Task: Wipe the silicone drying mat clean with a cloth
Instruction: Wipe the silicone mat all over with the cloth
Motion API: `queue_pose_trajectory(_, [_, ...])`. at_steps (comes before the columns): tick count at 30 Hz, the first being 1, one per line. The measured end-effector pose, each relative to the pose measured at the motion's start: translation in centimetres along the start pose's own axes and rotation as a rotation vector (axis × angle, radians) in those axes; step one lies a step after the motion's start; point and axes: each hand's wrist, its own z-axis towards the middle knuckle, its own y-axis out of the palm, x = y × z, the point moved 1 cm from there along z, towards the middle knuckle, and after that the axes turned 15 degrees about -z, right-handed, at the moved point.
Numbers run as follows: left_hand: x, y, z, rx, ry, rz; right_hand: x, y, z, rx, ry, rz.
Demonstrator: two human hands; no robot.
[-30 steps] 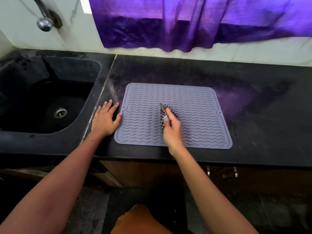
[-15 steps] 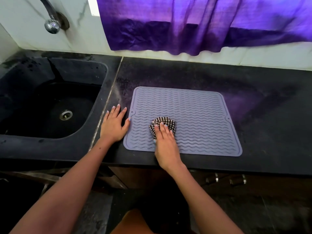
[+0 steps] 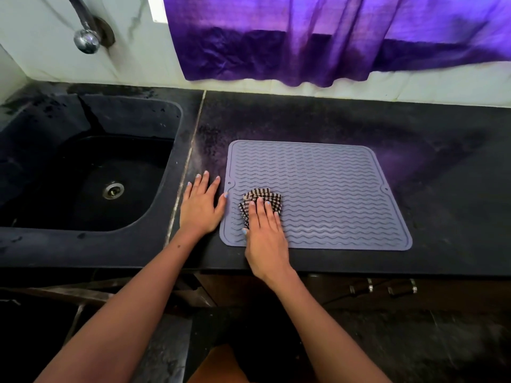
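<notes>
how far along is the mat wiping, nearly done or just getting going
Done: the mat lies flat on the counter, with the checked cloth folded on it. In hand: the right hand presses the cloth flat on the mat's near-left part, while the left hand rests on the counter, thumb at the mat's left edge. Left: how much is already wiped cannot be told; nothing marks wiped from unwiped ridges.
</notes>
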Motion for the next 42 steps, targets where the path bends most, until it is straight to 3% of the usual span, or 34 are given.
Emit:
queue_pose_trajectory(5, [0.0, 0.0, 0.0, 0.004, 0.001, -0.016, 0.1, 0.2, 0.4, 0.027, -0.017, -0.041])
queue_pose_trajectory(7, [0.0, 0.0, 0.0, -0.002, -0.007, -0.016, 0.5, 0.3, 0.5, 0.043, -0.032, 0.063])
queue_pose_trajectory(9, [0.0, -0.1, 0.0, -0.013, -0.008, -0.019, 0.6, -0.2, 0.6, 0.126, 0.152, 0.406])
queue_pose_trajectory(11, [-0.1, -0.2, 0.0, -0.022, -0.011, -0.029, 0.6, -1.6, 1.3, 0.21, 0.495, 0.888])
queue_pose_trajectory(13, [-0.1, -0.3, 0.0, -0.024, -0.013, -0.041, 0.5, -2.5, 2.3, 0.235, 0.658, 1.099])
queue_pose_trajectory(15, [0.0, -0.3, 0.1, -0.022, -0.017, -0.055, -0.4, -3.3, 2.6, 0.202, 0.535, 0.898])
queue_pose_trajectory(19, [0.0, -0.4, 0.1, -0.018, -0.014, -0.065, -2.6, -0.4, 1.9, 0.063, 0.106, 0.221])
queue_pose_trajectory(22, [0.0, -0.4, 0.1, -0.017, -0.016, -0.06, -3.0, 1.6, 1.4, 0.089, -0.002, -0.065])
queue_pose_trajectory(28, [0.0, -0.5, 0.1, -0.007, -0.015, -0.082, -2.8, 1.2, 1.9, 0.045, -0.048, -0.063])
queue_pose_trajectory(30, [0.1, -0.6, 0.1, -0.008, -0.018, -0.098, -2.3, 0.9, 2.0, 0.067, -0.001, 0.18])
queue_pose_trajectory(32, [0.1, -0.7, 0.1, 0.0, -0.021, -0.131, -2.0, -0.2, 2.4, 0.08, 0.173, 0.566])
queue_pose_trajectory(34, [0.1, -0.8, 0.2, 0.012, -0.021, -0.161, -2.0, -1.2, 2.9, 0.11, 0.331, 0.777])
queue_pose_trajectory(36, [0.0, -0.8, 0.2, 0.022, -0.017, -0.189, -2.7, -2.0, 3.1, 0.141, 0.306, 0.663])
queue_pose_trajectory(39, [-0.2, -0.8, 0.3, 0.033, -0.026, -0.223, -4.4, -0.9, 2.2, 0.121, 0.091, 0.344])
queue_pose_trajectory(42, [-0.2, -0.7, 0.2, 0.06, -0.03, -0.235, -5.4, 1.4, 0.7, 0.118, -0.002, -0.009])
